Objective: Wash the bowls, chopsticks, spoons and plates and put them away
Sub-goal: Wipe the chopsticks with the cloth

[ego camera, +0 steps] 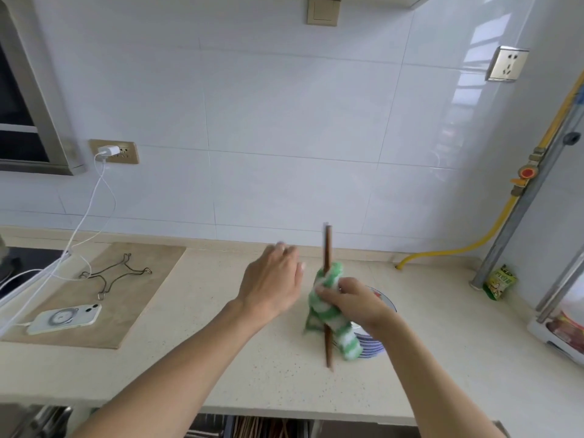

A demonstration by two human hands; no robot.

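White wall tiles ran behind a beige worktop (196, 352). Right hand (355, 303) gripped a green-and-white cloth (328, 306) wrapped round brown chopsticks (327, 248), which stood nearly upright. Left hand (273, 279) hovered just beside them, fingers loose and holding nothing. Blue-rimmed bowls (387, 303) sat right under the right hand. Phone (68, 317) lay on charge well off past the left hand.

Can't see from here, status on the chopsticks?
Right hand grips striped cloth around upright chopsticks. Left hand open beside them. Stacked plates just behind.
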